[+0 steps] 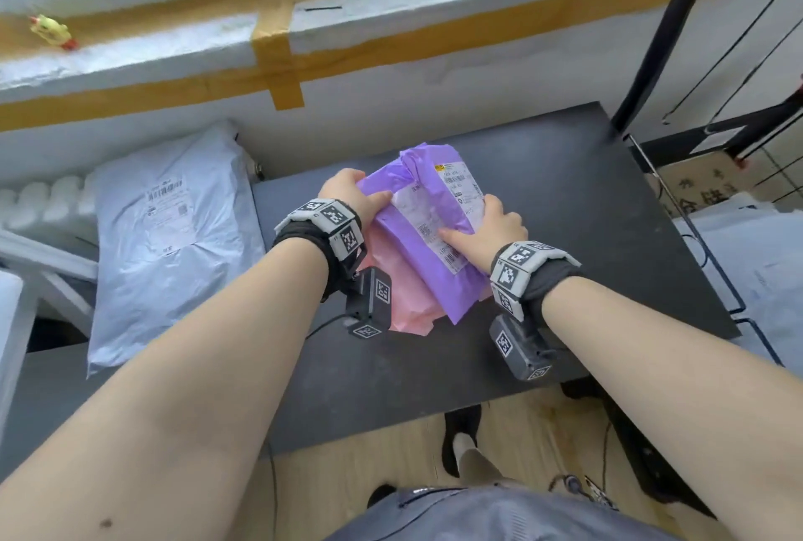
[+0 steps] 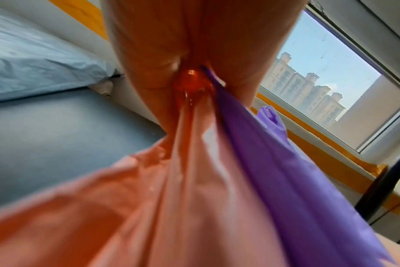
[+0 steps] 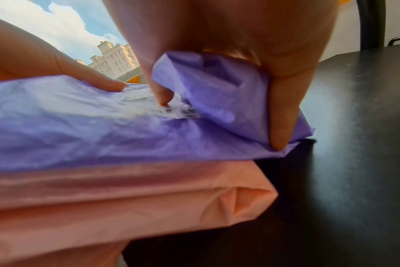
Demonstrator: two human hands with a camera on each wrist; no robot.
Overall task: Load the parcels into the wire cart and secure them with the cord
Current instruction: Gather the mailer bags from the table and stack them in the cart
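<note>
I take the dark table [image 1: 543,201] as my landmark: it fills the middle of the head view, below a white wall striped with yellow tape [image 1: 278,49]. Off the table's right edge stands the wire cart [image 1: 695,236], its black handle [image 1: 678,19] arching up, with a pale parcel lying inside. Off the table's left edge lies a large grey parcel [image 1: 169,245], label up. At the table's centre sits a stack of two: the purple parcel [image 1: 434,227] on top of the pink parcel [image 1: 404,301], the pink one showing beyond the purple one's near-left side. A white shipping label [image 1: 460,188] covers the purple parcel's top. I see my left hand [image 1: 352,197] at the stack's far-left corner; the left wrist view shows its fingers pinching both purple [image 2: 274,162] and pink [image 2: 171,198] plastic together. My right hand [image 1: 495,223] grips the purple parcel's right edge: in the right wrist view its fingers [image 3: 283,112] curl around a folded flap of purple film [image 3: 206,94] while the thumb [image 3: 98,79] presses flat on top, the pink parcel [image 3: 126,202] just beneath. I cannot find the cord in any view.
</note>
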